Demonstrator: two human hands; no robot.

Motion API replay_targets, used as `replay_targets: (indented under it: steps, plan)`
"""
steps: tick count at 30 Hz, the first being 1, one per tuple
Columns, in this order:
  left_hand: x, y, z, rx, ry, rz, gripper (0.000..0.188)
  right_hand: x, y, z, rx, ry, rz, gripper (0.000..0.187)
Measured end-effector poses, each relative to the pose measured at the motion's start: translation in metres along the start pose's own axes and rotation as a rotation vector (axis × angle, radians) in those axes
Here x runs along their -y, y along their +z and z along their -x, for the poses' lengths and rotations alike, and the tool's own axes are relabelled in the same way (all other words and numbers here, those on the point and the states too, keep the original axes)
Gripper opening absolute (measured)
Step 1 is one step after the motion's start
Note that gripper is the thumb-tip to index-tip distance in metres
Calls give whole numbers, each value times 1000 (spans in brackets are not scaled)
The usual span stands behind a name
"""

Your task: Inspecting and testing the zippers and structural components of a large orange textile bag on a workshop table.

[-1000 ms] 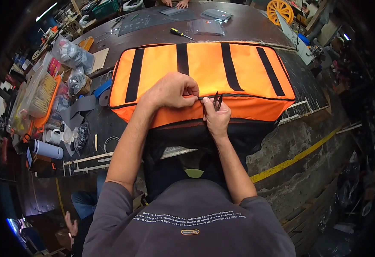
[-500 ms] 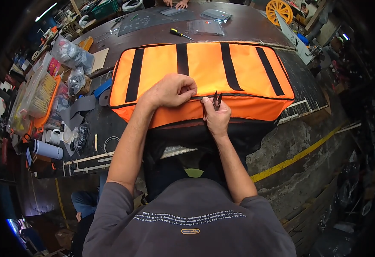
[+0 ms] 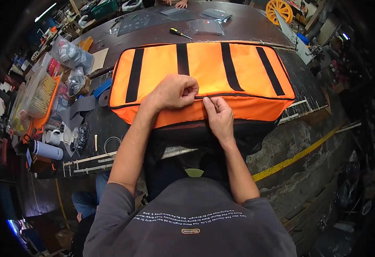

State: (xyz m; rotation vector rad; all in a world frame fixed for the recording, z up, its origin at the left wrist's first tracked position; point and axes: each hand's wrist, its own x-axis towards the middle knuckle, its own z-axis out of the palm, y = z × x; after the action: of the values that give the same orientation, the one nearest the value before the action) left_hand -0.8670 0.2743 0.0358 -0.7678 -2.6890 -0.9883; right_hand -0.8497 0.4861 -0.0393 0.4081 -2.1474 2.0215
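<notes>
A large orange bag (image 3: pixel 207 64) with black straps across its top lies on the workbench, its dark mesh side hanging toward me. Along its near upper edge runs black trim (image 3: pixel 243 95). My left hand (image 3: pixel 177 91) rests on that edge left of its middle, fingers curled into a pinch; what they hold, if anything, is too small to make out. Close to its right, my right hand (image 3: pixel 220 116) has thumb and forefinger pressed together at the trim. The inside of the right palm is hidden.
Past the bag lie a yellow-black screwdriver (image 3: pixel 181 34) and clear plastic packets (image 3: pixel 206 27). Another person's hand (image 3: pixel 181 4) is at the far edge. On the left stand a clear bin (image 3: pixel 42 96), a white bottle (image 3: pixel 48 150) and a mug (image 3: pixel 53 137).
The dark pointed snips that stuck up from my right hand no longer show. My right hand has turned and its fingers now meet at the trim. My left hand has barely moved.
</notes>
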Motion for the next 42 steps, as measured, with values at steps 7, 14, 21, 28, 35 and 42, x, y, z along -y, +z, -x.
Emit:
replay_targets:
  steps: [7,14,21,28,35,42]
  plan:
    - [1,3,1,-36,20,19,8,40,-21,7,-8,-134,343,28]
    - [1,4,1,-57,64,0,8,45,-19,-4,7,-241,435,28]
    - [-1,4,2,-67,54,14,7,47,-14,-10,55,-283,608,26]
    - [0,8,6,-106,26,49,7,53,-16,-1,19,-112,404,32]
    - [-7,13,10,-177,5,120,8,6,-31,-11,-94,218,30,52]
    - [1,21,10,-141,192,-26,18,1,-11,-15,-180,326,-77,41]
